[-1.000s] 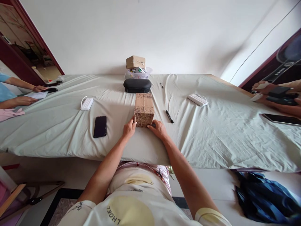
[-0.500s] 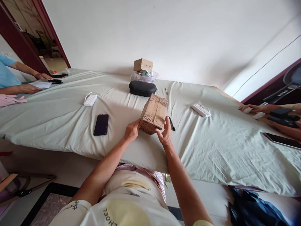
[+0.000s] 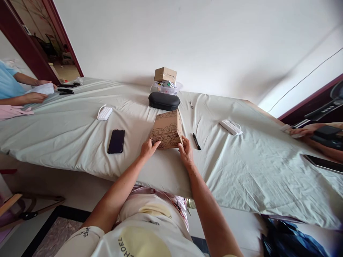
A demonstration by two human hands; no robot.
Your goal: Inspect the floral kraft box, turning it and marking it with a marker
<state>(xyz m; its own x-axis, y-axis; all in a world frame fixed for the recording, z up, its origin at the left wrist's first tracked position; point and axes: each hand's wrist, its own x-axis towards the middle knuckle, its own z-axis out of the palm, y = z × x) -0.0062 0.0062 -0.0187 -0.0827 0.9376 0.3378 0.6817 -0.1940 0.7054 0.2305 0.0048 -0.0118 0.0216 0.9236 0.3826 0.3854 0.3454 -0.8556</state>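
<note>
A brown cardboard box [image 3: 166, 128] with dark scribbled loops on its faces is between my hands, near the table's front edge. My left hand [image 3: 149, 147] grips its lower left corner, thumb on the near face. On the opposite side, my right hand [image 3: 186, 150] holds the lower right corner, with the thumb in front. Whether the box's underside touches the cloth, I cannot tell. To the right of the box lies a black pen [image 3: 196, 141]. A black zip case [image 3: 164, 101] sits just behind it.
A dark phone [image 3: 116, 141] and a white power bank [image 3: 104, 113] lie to the left; another white power bank [image 3: 230, 127] is on the right. Behind the case, a small carton [image 3: 165, 74] rests on a clear plastic tub [image 3: 167, 88]. Other people's hands are at both table ends.
The box has been turned in my hands, so a different scribbled face shows on top. My right hand has closed onto its corner. The person at left has lifted a white sheet.
</note>
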